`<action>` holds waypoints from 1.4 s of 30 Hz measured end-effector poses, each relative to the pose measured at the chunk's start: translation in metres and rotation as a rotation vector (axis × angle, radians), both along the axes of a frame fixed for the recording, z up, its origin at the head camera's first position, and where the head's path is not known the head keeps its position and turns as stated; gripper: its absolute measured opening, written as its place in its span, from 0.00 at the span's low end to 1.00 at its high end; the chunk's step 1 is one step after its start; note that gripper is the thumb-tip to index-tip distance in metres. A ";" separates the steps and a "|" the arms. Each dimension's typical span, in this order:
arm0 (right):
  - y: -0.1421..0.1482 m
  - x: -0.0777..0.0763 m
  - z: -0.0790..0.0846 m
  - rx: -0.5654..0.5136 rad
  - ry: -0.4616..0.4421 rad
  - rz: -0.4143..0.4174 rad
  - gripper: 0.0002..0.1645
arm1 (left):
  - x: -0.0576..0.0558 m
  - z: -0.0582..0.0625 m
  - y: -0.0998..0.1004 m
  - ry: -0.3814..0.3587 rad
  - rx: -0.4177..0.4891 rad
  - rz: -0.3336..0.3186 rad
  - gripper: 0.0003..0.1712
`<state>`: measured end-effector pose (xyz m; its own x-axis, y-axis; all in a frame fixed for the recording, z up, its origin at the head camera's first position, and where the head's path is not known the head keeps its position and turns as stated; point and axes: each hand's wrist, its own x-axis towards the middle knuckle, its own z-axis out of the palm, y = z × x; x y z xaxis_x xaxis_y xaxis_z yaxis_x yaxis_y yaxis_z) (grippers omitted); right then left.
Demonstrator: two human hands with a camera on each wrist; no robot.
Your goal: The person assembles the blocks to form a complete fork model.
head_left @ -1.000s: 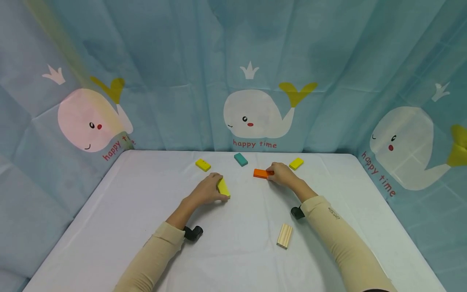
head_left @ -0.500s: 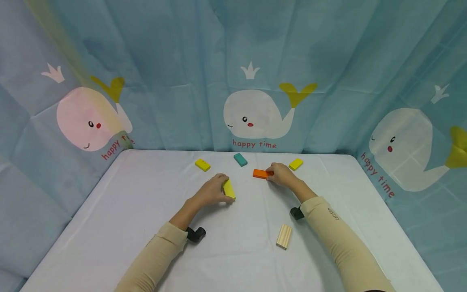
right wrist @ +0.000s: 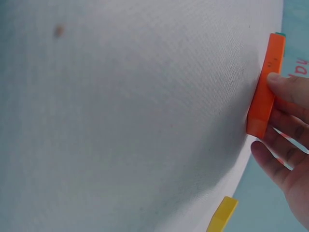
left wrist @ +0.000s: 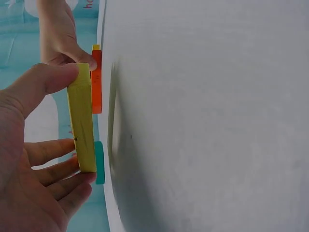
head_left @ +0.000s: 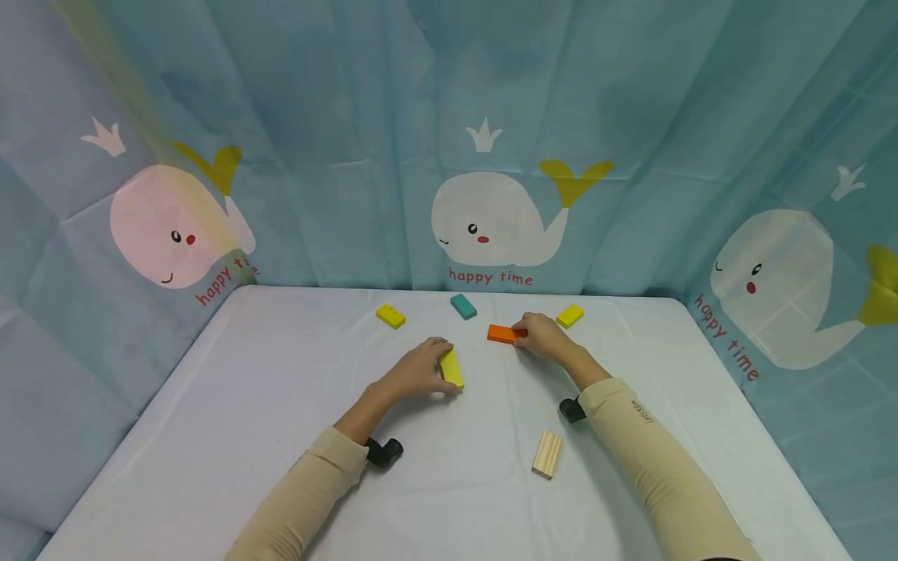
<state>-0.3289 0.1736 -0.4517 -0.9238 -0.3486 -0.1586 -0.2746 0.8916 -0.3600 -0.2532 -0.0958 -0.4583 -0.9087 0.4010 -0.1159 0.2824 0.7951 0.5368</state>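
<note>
My left hand [head_left: 418, 370] holds a yellow rectangular block [head_left: 451, 368] by its ends, thumb on the near end and fingertips at the far one. In the left wrist view this yellow block [left wrist: 82, 121] stands over its own shadow on the white cloth. My right hand [head_left: 543, 336] pinches an orange block [head_left: 501, 334] at its right end, and the right wrist view shows the thumb on the face of the orange block [right wrist: 265, 92] with fingers behind it. The orange block lies low at the cloth, to the right of and beyond the yellow one.
A teal block [head_left: 463, 306] lies near the back edge, with one yellow block [head_left: 390, 316] to its left and another yellow block [head_left: 570, 315] to its right. Nearer me is a plain wooden block [head_left: 546, 454] with grooves. A blue whale-print curtain [head_left: 337, 156] borders the white table [head_left: 210, 436].
My left hand has moved to the right and slightly nearer me with the yellow block, closing in on the orange block. The right hand and the orange block have stayed in place.
</note>
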 end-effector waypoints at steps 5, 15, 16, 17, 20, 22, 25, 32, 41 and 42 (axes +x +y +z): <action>0.001 -0.001 -0.001 0.001 0.008 0.013 0.23 | 0.001 -0.001 0.006 -0.002 -0.002 -0.016 0.49; 0.002 -0.001 -0.002 -0.017 0.004 0.005 0.23 | 0.006 0.000 0.018 -0.003 0.006 -0.063 0.49; 0.002 -0.001 -0.002 -0.015 0.005 0.007 0.23 | 0.007 0.000 0.020 -0.003 0.005 -0.067 0.49; 0.002 -0.001 -0.001 -0.014 0.005 0.008 0.23 | 0.007 0.000 0.021 -0.004 0.005 -0.069 0.49; 0.002 -0.001 -0.001 -0.012 0.007 0.013 0.23 | 0.007 0.000 0.024 0.003 0.002 -0.087 0.49; 0.002 -0.001 0.000 -0.010 0.007 0.013 0.23 | 0.007 -0.001 0.026 0.006 -0.003 -0.099 0.49; 0.001 0.000 0.000 -0.008 0.006 0.009 0.23 | 0.008 -0.001 0.029 0.005 -0.011 -0.114 0.49; 0.001 0.001 0.000 -0.002 0.024 0.015 0.22 | 0.010 -0.001 0.036 0.008 -0.033 -0.124 0.49; 0.001 0.001 0.000 0.001 0.020 0.006 0.22 | 0.016 0.002 0.044 -0.005 -0.055 -0.133 0.49; 0.001 0.001 0.000 0.001 0.019 0.004 0.22 | 0.017 0.002 0.045 -0.006 -0.056 -0.132 0.49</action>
<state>-0.3275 0.1747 -0.4512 -0.9251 -0.3525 -0.1415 -0.2853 0.8907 -0.3539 -0.2363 -0.0511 -0.4562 -0.8476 0.5099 -0.1470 0.3833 0.7799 0.4948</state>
